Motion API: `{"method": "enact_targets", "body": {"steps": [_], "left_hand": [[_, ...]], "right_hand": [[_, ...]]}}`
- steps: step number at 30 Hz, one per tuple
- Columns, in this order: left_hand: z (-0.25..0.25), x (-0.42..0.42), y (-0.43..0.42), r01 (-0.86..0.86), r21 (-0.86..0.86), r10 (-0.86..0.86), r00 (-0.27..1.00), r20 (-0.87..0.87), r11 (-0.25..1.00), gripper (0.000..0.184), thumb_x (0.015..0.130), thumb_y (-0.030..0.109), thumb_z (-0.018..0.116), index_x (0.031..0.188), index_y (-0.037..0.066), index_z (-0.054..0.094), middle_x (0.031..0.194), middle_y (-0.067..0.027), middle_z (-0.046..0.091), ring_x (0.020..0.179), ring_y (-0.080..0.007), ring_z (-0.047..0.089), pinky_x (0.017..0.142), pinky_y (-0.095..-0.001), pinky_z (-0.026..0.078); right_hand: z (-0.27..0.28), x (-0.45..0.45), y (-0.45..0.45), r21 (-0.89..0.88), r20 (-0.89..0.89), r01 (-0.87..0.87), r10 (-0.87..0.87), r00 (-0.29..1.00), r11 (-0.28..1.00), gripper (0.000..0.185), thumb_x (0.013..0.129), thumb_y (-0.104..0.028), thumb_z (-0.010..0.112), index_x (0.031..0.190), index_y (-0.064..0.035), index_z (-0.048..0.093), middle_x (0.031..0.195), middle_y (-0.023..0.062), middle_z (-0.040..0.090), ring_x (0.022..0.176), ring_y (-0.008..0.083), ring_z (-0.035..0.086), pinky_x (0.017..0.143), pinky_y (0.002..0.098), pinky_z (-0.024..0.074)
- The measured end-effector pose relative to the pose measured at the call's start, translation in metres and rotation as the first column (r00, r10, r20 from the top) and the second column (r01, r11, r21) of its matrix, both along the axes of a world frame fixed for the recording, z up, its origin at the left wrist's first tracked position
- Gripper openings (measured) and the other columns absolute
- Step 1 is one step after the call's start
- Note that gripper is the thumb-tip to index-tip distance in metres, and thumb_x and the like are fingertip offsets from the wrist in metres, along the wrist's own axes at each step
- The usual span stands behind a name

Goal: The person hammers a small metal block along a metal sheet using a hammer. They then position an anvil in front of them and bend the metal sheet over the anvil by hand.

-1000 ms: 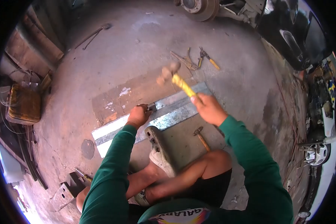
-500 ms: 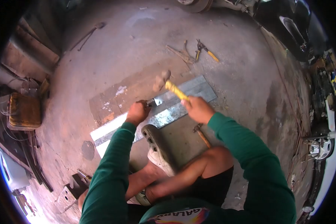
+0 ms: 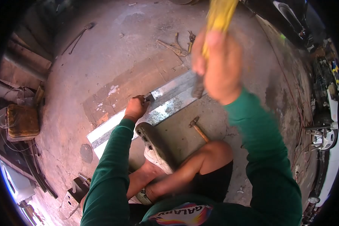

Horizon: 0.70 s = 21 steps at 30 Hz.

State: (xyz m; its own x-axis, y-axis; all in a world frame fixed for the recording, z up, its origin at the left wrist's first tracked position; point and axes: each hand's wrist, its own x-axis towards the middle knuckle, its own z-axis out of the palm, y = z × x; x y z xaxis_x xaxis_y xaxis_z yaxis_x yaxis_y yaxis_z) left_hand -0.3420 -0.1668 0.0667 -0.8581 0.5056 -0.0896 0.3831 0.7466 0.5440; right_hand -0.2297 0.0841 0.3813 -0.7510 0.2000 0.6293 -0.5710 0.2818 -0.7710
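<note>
My right hand (image 3: 224,67) is raised high on the right, closed round the yellow handle of a hammer (image 3: 220,17). The hammer is blurred and runs out of view at the top; its head cannot be made out. My left hand (image 3: 135,107) is closed on a short dark metal tool, apparently a chisel (image 3: 150,97), held at the sheet metal strip (image 3: 169,106). This long, shiny strip lies slantwise on the floor, with a ridge along it. Beside its near edge rests my shoe (image 3: 154,143).
A second hammer (image 3: 199,130) with a wooden handle lies by my knee. Beyond the strip are a flat brown sheet (image 3: 128,81), rusty pliers (image 3: 174,46) and yellow-handled snips (image 3: 191,39), partly hidden by my hand. A rusty canister (image 3: 22,121) stands at left.
My right hand has swung the hammer up and to the right, away from the strip and closer to the camera. My left hand stays at the strip with its tool.
</note>
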Motion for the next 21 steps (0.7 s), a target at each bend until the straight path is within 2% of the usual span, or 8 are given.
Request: {"method": "enact_targets", "body": {"steps": [1,2,3,4,8,12,14,21], "left_hand": [[0.001,0.001,0.0,-0.003,0.002,0.003,1.0,-0.004,1.0,0.032,0.092,0.028,0.078,0.108,0.001,0.074,0.11,-0.0266,0.075,0.104,-0.0484,0.071,0.092,-0.0528,0.058],[0.001,0.0,-0.002,-0.005,0.008,0.005,1.0,-0.007,1.0,0.032,0.092,0.028,0.078,0.108,0.001,0.074,0.11,-0.0266,0.075,0.104,-0.0484,0.071,0.092,-0.0528,0.058],[-0.001,0.001,-0.004,0.007,0.012,-0.007,1.0,-0.031,1.0,0.032,0.092,0.029,0.078,0.108,0.001,0.074,0.11,-0.0265,0.075,0.104,-0.0485,0.071,0.091,-0.053,0.058],[-0.003,0.003,-0.001,0.023,0.021,-0.022,0.998,-0.058,1.0,0.033,0.092,0.03,0.078,0.108,0.001,0.074,0.109,-0.0264,0.075,0.103,-0.0485,0.071,0.091,-0.0532,0.058],[-0.017,0.013,-0.001,0.0,0.007,0.001,0.992,-0.129,1.0,0.034,0.09,0.032,0.081,0.096,0.0,0.073,0.096,-0.0261,0.074,0.094,-0.0479,0.072,0.083,-0.0534,0.058],[-0.003,0.001,0.007,-0.02,-0.021,0.02,1.0,-0.01,1.0,0.034,0.091,0.033,0.08,0.106,0.003,0.075,0.109,-0.0251,0.076,0.102,-0.0481,0.072,0.09,-0.0539,0.059],[0.005,0.003,0.024,-0.047,-0.053,0.046,0.999,-0.02,0.997,0.036,0.09,0.034,0.08,0.106,0.003,0.075,0.11,-0.0254,0.076,0.104,-0.0472,0.072,0.091,-0.0537,0.058],[0.006,-0.001,0.038,-0.004,-0.07,0.005,1.0,0.005,0.998,0.036,0.093,0.034,0.076,0.11,0.003,0.074,0.114,-0.0248,0.076,0.107,-0.0468,0.072,0.096,-0.0532,0.058]], "right_hand": [[-0.042,0.005,-0.001,0.115,0.059,0.079,-0.086,0.995,0.99,0.05,0.116,-0.046,0.048,0.088,-0.0077,0.064,0.07,0.0004,0.057,0.059,0.011,0.053,0.056,0.0296,0.0434],[-0.099,0.009,0.006,0.33,0.088,0.056,-0.089,0.992,0.942,0.047,0.115,-0.042,0.05,0.093,-0.0038,0.067,0.075,0.0101,0.067,0.067,0.0257,0.065,0.063,0.0413,0.0509],[-0.151,0.022,0.015,0.496,0.465,-0.126,-0.141,0.874,0.859,0.036,0.109,-0.035,0.059,0.107,0.0002,0.066,0.086,0.0273,0.072,0.081,0.0515,0.069,0.073,0.0584,0.053],[-0.177,0.032,0.014,0.634,0.692,-0.345,-0.309,0.652,0.692,0.043,0.109,-0.04,0.058,0.106,0.0015,0.068,0.093,0.0319,0.072,0.091,0.0533,0.07,0.08,0.0608,0.0533],[-0.17,0.035,0.026,0.547,0.77,-0.253,-0.361,0.526,0.798,0.047,0.109,-0.043,0.057,0.103,0.0022,0.07,0.095,0.0327,0.072,0.092,0.0528,0.07,0.084,0.061,0.053],[-0.159,0.034,0.055,0.558,0.69,-0.184,-0.329,0.645,0.809,0.048,0.11,-0.043,0.057,0.098,0.0031,0.068,0.087,0.0285,0.069,0.081,0.0494,0.065,0.074,0.0561,0.0499],[-0.104,0.028,0.056,0.58,0.629,-0.158,-0.316,0.71,0.799,0.047,0.11,-0.042,0.057,0.098,0.0018,0.069,0.083,0.0265,0.071,0.078,0.0494,0.066,0.07,0.0572,0.0498],[0.004,0.016,0.022,0.074,0.31,0.041,-0.062,0.949,0.996,0.041,0.113,-0.04,0.057,0.101,-0.0009,0.065,0.065,0.0106,0.054,0.06,0.0188,0.054,0.059,0.0406,0.0463]]}}
